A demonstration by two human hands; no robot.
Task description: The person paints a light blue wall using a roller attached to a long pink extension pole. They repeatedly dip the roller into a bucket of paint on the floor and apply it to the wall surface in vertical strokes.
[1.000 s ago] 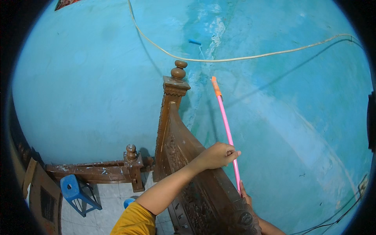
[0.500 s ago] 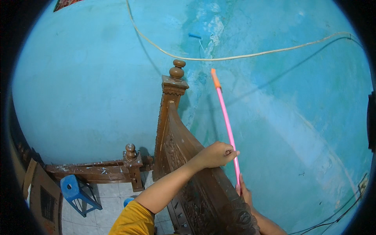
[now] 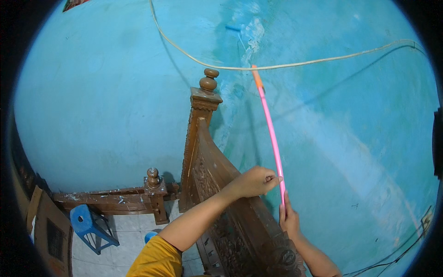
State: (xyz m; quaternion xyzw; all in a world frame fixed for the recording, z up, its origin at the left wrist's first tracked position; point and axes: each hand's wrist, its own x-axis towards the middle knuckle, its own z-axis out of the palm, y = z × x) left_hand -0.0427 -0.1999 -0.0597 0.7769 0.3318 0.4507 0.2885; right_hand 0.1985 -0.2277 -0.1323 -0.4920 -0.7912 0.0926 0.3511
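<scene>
A paint roller [image 3: 233,28] with a blue sleeve rests against the blue wall where two walls meet, at the end of a long pink pole [image 3: 273,138] with an orange tip. My left hand [image 3: 256,181] is closed at the pole's lower part, its thumb across it. Lower down, my right hand [image 3: 290,221] grips the pole near its bottom end, fingers pointing up along it. Under my left forearm, a carved brown wooden headboard [image 3: 217,157] runs toward the corner, topped by a turned post.
A pale cable [image 3: 286,66] hangs across both walls, in front of the pole's tip. A paint-spotted wooden bed rail [image 3: 106,203], a blue stool [image 3: 92,226] and a cardboard piece [image 3: 48,235] are at lower left. Dark wires [image 3: 397,258] run along the lower right wall.
The roller and pole have moved up the wall, and my right hand has risen with them. My left hand has stayed in nearly the same place while the pole slid past it.
</scene>
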